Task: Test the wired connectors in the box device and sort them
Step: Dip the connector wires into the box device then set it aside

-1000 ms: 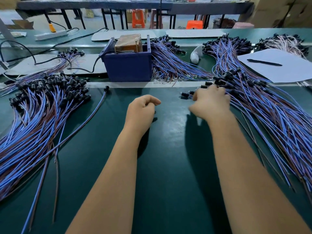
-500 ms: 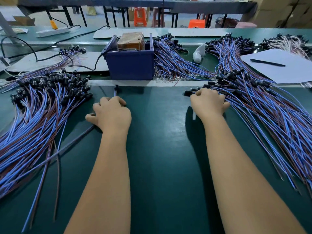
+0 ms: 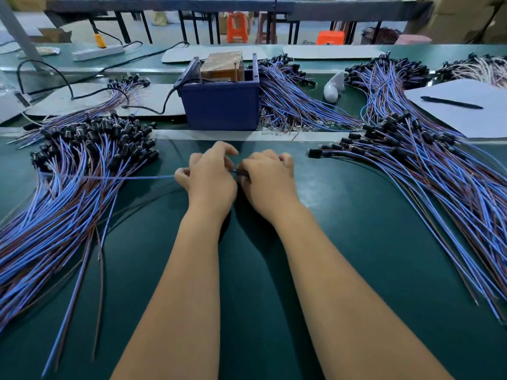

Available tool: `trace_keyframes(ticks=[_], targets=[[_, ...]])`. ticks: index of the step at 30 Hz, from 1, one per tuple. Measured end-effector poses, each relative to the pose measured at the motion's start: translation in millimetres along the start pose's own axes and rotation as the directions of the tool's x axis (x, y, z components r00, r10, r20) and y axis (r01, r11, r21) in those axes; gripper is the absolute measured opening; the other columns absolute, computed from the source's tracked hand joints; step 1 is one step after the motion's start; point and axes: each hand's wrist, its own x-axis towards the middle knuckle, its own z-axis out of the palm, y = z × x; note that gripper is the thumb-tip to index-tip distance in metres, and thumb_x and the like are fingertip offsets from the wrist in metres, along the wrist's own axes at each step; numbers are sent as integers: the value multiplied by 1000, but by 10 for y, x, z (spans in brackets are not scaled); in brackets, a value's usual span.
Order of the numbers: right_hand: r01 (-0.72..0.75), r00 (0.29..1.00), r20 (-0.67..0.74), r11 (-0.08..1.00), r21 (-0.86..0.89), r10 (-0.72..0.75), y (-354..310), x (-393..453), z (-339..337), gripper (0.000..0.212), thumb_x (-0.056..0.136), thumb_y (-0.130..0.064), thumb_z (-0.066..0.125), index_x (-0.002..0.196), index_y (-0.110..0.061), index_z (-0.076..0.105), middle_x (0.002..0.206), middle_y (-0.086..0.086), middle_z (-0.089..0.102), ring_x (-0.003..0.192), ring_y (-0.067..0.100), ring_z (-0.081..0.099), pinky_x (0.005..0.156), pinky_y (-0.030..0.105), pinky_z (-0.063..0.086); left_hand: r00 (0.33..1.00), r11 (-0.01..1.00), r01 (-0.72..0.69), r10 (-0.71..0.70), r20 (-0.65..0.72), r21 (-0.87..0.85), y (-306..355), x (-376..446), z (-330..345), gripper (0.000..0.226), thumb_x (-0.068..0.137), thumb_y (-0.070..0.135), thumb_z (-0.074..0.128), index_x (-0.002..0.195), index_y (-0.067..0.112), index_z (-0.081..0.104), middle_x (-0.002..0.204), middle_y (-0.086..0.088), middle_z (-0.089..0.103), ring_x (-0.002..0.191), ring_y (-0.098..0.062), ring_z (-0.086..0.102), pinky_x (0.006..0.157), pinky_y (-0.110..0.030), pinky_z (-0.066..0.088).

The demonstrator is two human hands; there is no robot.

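Observation:
My left hand (image 3: 210,178) and my right hand (image 3: 267,179) meet at the middle of the green table, just in front of the blue box device (image 3: 220,104). Both pinch one wired connector (image 3: 241,172), whose dark end shows between the hands. Its blue wire (image 3: 123,177) runs left from my left hand across the left pile of wired connectors (image 3: 79,165). A larger pile of wired connectors (image 3: 428,165) fans out on the right. Which fingers close on the connector is hidden.
A third bundle of blue wires (image 3: 290,102) lies right of the box. White paper (image 3: 461,105) with a black pen (image 3: 451,102) sits at the far right. A white plastic object (image 3: 333,87), a power strip (image 3: 97,53) and black cables lie behind.
Both hands have come together at the table's middle. My left hand moved right from the left pile, drawing a blue wire with it. My right hand moved left away from the right pile.

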Motion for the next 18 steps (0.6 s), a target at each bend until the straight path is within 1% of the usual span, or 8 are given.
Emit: trace_keyframes(ticks=[1,3,6,9,11,13,15,18], targets=[[-23,999,-29,1000,7,23,17,-7,-20,25,97,-26,46,108,-24,67,113,-1,64,112,24,51,88,36,25,998,999,-39,39,-56,-5,31,-9,12,41,84,0,52,104,34,57,99,14,57,110,-15,40,79,-33,13],[-142,984,-72,965,223,161,36,-16,-81,22,97,-25,49,103,-20,69,101,5,70,99,30,59,80,36,39,980,997,-59,48,-195,-51,95,-7,19,21,92,14,57,109,26,60,111,9,56,113,-19,40,88,-35,20],[-294,941,48,736,610,336,75,-19,-159,13,92,-24,57,85,-20,66,75,2,72,80,26,66,78,40,53,948,980,0,-63,-313,-198,132,6,-8,10,98,22,50,102,19,58,107,0,57,106,-25,46,83,-29,26],[-327,945,262,554,766,196,92,-25,-228,19,85,-14,64,67,-17,64,55,3,67,56,16,61,73,42,56,969,928,148,-205,-138,-342,81,50,-29,25,103,24,40,104,16,63,95,0,64,100,-26,55,85,-35,41],[-327,934,348,588,739,81,103,-32,-255,19,82,-13,66,62,-15,65,53,4,65,50,12,54,63,33,49,969,824,212,-248,2,-526,75,51,-27,27,104,22,38,108,16,64,84,7,65,90,-18,59,82,-31,44],[-322,913,407,626,710,7,101,-58,-258,19,82,-15,66,63,-10,64,53,3,64,50,11,54,60,27,45,964,757,234,-260,47,-609,73,63,-21,25,104,17,40,114,15,63,83,10,67,81,-10,59,78,-26,46],[-318,913,409,612,724,-10,85,-83,-252,25,86,-18,62,64,-6,64,54,3,64,52,9,55,58,23,45,963,694,249,-250,97,-676,76,71,-20,27,102,10,43,121,12,62,81,10,70,73,-4,60,73,-21,49],[-308,951,268,433,847,153,53,-92,-242,29,93,-16,56,66,-4,60,58,5,60,56,13,54,60,24,42,962,580,270,-187,197,-769,89,61,-25,31,100,8,47,127,23,46,78,7,75,74,-11,62,75,-29,53]])
